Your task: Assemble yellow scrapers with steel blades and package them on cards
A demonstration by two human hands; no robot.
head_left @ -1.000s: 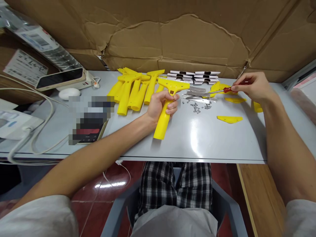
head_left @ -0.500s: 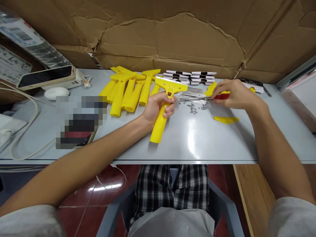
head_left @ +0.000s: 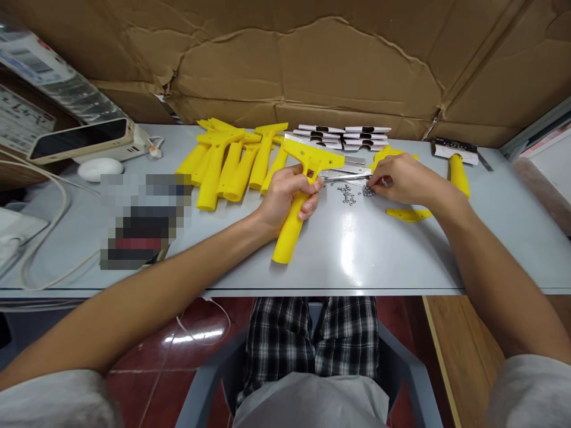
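My left hand (head_left: 288,196) is wrapped round the neck of a yellow scraper (head_left: 288,238), held tilted above the table with its wide head up and a metal blade along the top edge. My right hand (head_left: 404,178) reaches down with thumb and fingers pinched at a small heap of metal fasteners (head_left: 368,191); what they hold is too small to make out. A second heap of tiny fasteners (head_left: 348,195) lies to its left. A screwdriver shaft (head_left: 345,177) shows by the flat metal blades (head_left: 352,169); its handle is hidden by my right hand.
Several yellow scraper handles (head_left: 214,172) are piled left of centre. Folded white-and-black cards (head_left: 366,138) stand at the back. A yellow cover plate (head_left: 404,215) lies at right, near another scraper (head_left: 458,175). Phones, cables (head_left: 40,276) and a white mouse-shaped object (head_left: 100,170) occupy the left.
My right hand has let go of the red screwdriver handle and come down to the fastener heap. The left hand still holds the scraper, shifted very slightly.
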